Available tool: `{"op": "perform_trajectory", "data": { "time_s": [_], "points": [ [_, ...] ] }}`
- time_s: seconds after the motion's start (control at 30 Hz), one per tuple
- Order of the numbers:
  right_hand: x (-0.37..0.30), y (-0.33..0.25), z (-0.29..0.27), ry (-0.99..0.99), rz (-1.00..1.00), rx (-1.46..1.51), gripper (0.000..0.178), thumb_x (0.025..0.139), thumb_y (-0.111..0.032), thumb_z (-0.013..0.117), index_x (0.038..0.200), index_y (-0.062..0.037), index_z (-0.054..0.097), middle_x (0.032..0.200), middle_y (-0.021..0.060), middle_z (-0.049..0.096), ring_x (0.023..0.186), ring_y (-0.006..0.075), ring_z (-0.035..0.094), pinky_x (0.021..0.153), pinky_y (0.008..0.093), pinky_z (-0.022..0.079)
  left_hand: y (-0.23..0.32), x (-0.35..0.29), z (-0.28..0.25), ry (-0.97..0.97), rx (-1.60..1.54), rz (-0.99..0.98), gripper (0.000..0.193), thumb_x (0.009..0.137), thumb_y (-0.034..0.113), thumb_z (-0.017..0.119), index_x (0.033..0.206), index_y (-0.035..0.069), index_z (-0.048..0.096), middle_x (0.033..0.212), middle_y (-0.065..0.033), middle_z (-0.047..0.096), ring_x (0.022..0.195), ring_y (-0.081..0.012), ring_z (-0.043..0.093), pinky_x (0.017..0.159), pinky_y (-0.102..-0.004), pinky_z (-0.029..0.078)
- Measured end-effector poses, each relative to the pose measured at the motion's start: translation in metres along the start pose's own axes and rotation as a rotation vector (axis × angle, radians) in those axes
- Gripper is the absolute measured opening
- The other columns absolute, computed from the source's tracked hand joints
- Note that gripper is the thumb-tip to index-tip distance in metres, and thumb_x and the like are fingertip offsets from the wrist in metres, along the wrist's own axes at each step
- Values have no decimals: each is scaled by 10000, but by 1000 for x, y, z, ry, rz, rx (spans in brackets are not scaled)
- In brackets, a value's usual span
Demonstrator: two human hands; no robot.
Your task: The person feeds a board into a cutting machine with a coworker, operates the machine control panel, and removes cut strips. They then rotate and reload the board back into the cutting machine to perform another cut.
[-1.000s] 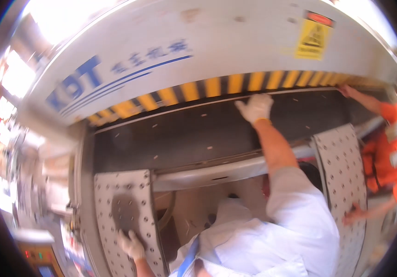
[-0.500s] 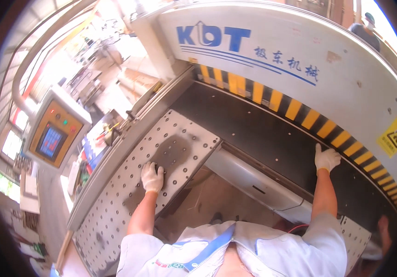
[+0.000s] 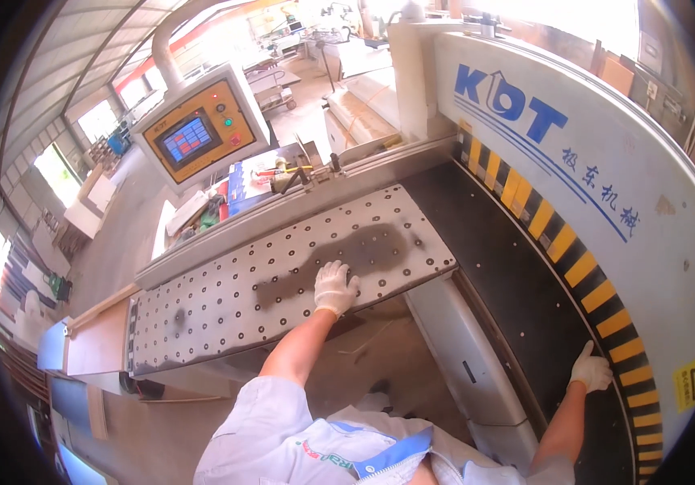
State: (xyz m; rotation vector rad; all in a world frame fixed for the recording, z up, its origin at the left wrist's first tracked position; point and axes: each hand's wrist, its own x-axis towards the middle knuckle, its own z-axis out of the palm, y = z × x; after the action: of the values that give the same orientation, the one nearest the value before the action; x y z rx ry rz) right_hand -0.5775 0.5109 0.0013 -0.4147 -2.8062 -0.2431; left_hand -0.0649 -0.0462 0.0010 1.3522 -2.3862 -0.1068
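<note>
Gloved in white, my left hand [image 3: 334,288] rests with its fingers laid out on a pale metal table [image 3: 202,311] dotted with round holes or studs. A dark worn patch [image 3: 372,249] spreads on the table beside that hand. My right hand [image 3: 591,370], in a white glove too, lies on the black bed [image 3: 503,267] of a large grey machine [image 3: 517,61], thumb apart from the fingers. It is close to the yellow and black striped guard [image 3: 580,271]. Neither hand holds anything.
A control panel [image 3: 194,133] with a lit screen hangs from a curved arm at the upper left. A metal fence [image 3: 283,198] runs along the table's far side. Behind it, tools and cloths [image 3: 263,178] lie heaped. A gap with the floor showing separates table and bed near me.
The view has turned to the left, so the control panel and table show more fully. Both hands stay on about the same surfaces, still empty.
</note>
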Motion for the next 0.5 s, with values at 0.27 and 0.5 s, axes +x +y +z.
{"op": "perform_trajectory", "data": {
  "time_s": [0.27,0.5],
  "points": [
    [-15,-15,-71,-86,-91,100,905,1056,-881,624,1076,-22,910,1112,269,874,1083,473,845,838,618,661,-44,29,21,-23,99,155,635,1113,507,708,1549,47,757,1749,-258,622,1668,-481,507,1427,-617,321],
    [-3,5,-47,71,40,-2,964,1020,-874,673,1196,62,825,1248,315,787,1212,449,726,1011,579,547,29,139,43,-231,51,110,813,1157,565,646,1744,9,565,1845,-277,507,1720,-464,453,1456,-573,286]
  ]
}}
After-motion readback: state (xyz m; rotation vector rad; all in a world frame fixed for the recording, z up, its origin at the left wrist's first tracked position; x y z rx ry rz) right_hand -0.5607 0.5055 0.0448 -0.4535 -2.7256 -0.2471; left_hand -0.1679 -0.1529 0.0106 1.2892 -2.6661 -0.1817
